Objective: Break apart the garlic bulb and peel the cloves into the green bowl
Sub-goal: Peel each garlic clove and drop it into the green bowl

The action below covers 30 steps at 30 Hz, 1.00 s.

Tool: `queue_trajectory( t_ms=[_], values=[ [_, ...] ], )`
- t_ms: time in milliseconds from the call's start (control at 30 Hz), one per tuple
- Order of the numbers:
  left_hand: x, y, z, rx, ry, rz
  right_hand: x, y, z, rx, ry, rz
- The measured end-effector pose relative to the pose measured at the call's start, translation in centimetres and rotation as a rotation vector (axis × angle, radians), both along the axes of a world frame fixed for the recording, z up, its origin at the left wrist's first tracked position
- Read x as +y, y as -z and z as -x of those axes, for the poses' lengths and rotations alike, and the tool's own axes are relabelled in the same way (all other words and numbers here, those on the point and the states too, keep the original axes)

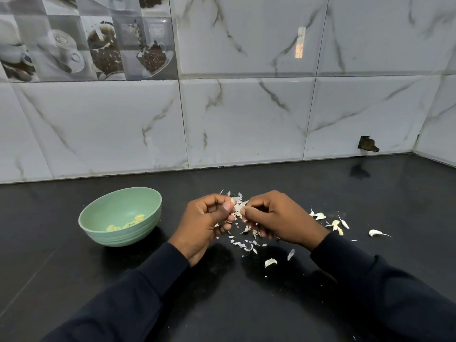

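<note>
Pinching one garlic clove (233, 201), left hand (204, 227) and right hand (280, 218).

No text, label, brand, number or sign can be read anywhere here; the printed wall tiles (86, 38) at ten o'clock carry pictures only.

Glossy black stone-like worktop (320, 183); matt green bowl (123, 236), ribbed outside; thin papery garlic skins (246, 243); glazed marble-look wall tiles (246, 119); dark cloth sleeves (123, 304).
</note>
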<state>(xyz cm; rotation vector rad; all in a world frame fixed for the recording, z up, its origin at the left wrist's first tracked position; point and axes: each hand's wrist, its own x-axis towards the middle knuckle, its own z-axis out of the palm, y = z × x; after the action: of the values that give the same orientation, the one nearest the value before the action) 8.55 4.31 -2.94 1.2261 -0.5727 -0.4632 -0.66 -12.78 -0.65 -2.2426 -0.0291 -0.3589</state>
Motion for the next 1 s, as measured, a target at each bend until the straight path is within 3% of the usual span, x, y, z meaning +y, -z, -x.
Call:
queue_trajectory(
  t_ms=[300,567,1000],
  values=[
    [0.14,-0.25,0.4,-0.038,0.005,-0.051,-0.34,-0.18,-0.03,-0.211,-0.026,-0.243],
    [0.09,-0.25,0.48,0.081,0.088,-0.075,-0.03,-0.19,0.1,-0.272,-0.075,-0.253],
    [-0.04,-0.48,0.94,0.086,0.077,-0.068,0.56,0.42,-0.22,-0.294,-0.075,-0.191]
  ],
)
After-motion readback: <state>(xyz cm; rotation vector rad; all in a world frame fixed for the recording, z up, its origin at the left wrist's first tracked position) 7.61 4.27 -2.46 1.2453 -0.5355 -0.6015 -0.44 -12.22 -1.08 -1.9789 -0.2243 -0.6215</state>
